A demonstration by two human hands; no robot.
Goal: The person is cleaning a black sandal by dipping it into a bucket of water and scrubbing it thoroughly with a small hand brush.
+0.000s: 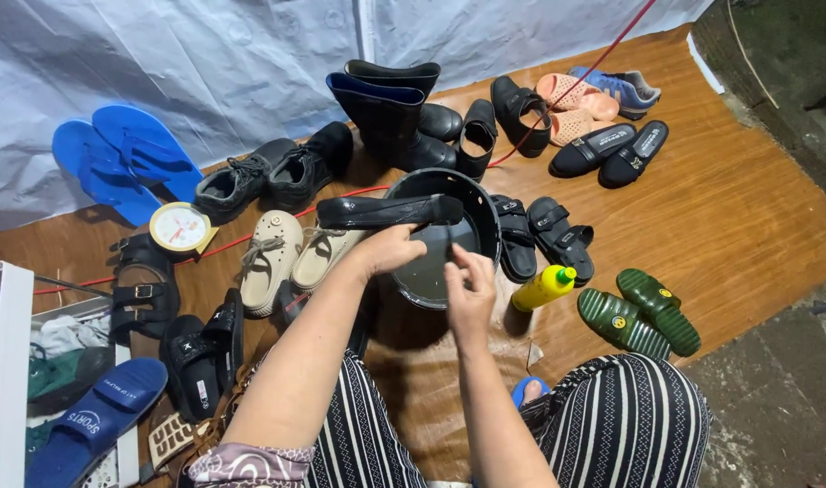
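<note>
My left hand (390,250) grips a black slide sandal (386,211), held flat over a black bucket (481,204) with water in it. My right hand (470,291) is over the bucket's near rim, fingers pinched around a thin dark brush handle (450,242) that points up toward the sandal. A yellow bottle with a green cap (543,287) lies on the floor just right of the bucket. My knees in black-and-white striped cloth (625,416) fill the bottom.
Many shoes ring the bucket on a wood-pattern mat: black boots (390,108), beige clogs (273,258), black sandals (544,237), green slides (639,312), blue flip-flops (128,158), black shoes (268,176), a round scale (180,227). A white tarp hangs behind.
</note>
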